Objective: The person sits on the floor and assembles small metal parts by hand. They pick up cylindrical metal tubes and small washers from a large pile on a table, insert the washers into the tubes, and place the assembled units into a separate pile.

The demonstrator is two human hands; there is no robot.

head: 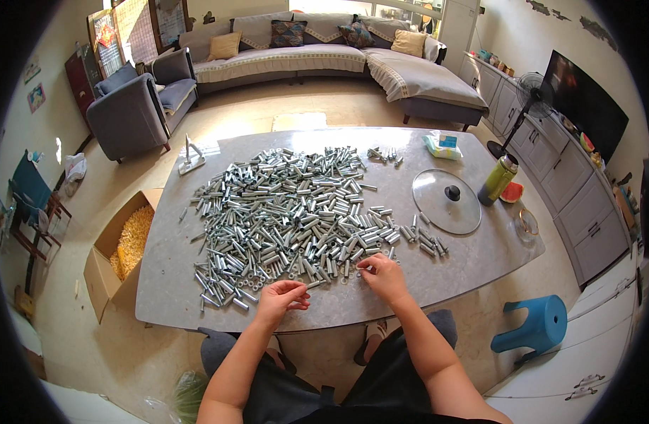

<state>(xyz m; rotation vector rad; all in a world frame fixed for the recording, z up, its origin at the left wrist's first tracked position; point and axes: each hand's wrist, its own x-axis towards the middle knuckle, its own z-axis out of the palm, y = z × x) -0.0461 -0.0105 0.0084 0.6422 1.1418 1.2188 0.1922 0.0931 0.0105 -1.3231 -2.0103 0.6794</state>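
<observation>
My left hand (283,300) is at the near edge of the pile, its thumb and fingers pinching a metal bolt or sleeve (315,284) that points right. A little further right, my right hand (382,274) has thumb and forefinger together over some loose washers (344,281); a small ring-like piece, likely a washer, shows at the fingertips. Before both hands spreads a large heap of metal sleeves and bolts (287,212). More washers (255,281) lie along its near side. To the right rests a small group of bolts with sleeves (433,246), apart from the heap.
The grey table (181,286) also bears a glass lid (436,212), a green bottle (497,180), a watermelon piece (511,193), a glass bowl (527,225), a wipes pack (442,145) and a white stand (191,159). A cardboard box (99,283) stands left, a blue stool (536,326) right.
</observation>
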